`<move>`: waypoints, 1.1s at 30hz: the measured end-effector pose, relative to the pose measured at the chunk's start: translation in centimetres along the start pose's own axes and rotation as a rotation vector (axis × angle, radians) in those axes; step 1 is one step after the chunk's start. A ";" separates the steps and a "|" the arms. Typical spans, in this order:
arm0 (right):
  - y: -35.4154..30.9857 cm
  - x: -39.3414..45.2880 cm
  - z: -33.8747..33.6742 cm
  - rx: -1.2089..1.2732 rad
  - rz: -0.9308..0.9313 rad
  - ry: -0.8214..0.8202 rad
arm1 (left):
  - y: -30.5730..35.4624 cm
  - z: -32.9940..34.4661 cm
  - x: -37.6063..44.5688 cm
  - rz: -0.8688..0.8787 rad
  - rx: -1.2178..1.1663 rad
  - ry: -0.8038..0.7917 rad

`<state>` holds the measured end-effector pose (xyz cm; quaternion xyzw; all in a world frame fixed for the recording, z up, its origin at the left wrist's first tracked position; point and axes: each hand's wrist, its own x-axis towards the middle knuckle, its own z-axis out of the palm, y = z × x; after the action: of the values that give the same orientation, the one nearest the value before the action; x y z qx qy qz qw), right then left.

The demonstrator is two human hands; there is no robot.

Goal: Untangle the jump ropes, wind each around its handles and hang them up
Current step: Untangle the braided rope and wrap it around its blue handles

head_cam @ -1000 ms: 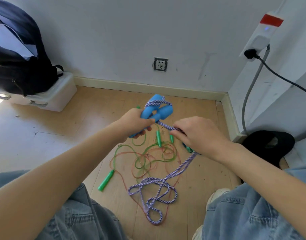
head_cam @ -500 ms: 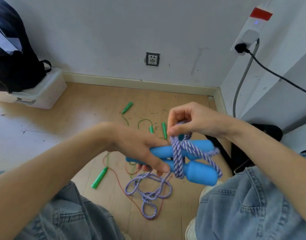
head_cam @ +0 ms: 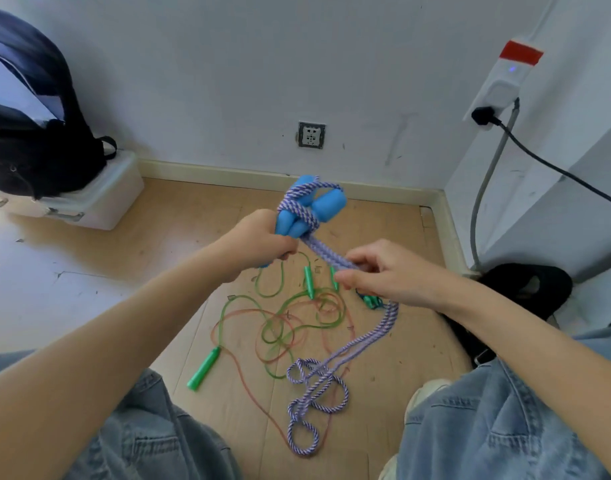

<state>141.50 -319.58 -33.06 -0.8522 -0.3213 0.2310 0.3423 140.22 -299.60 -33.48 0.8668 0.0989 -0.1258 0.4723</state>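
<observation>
My left hand grips two blue handles held together, pointing up and away. A purple-and-white braided rope is wound a few turns around them. My right hand pinches the doubled rope just below the handles, pulling it taut. The slack runs down past my right wrist to loose loops on the floor. Thin green and red ropes lie tangled on the floor, with green handles at the left and more green handles under my hands.
A black backpack sits on a white plastic box at the back left. A wall socket is on the far wall. A power strip with a black cable hangs on the right. A black object lies at the right.
The handles swung from lying sideways near my lap to pointing up and away. My right hand came off the top of the winding and now pulls the rope taut below.
</observation>
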 end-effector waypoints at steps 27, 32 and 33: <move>0.0 1.0 -2.4 -0.052 0.001 0.082 | 1.4 4.1 -2.6 0.439 1.238 -0.329; 0.3 0.7 -2.6 0.073 0.004 0.032 | 2.1 3.1 -3.3 0.576 0.921 -0.506; 0.3 0.5 -2.8 0.134 0.004 0.032 | 2.3 2.4 -3.5 0.601 0.817 -0.500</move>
<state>143.69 -320.60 -31.47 -0.8316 -0.2977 0.2391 0.4033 137.28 -303.07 -31.85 0.9130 -0.3241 -0.2153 0.1225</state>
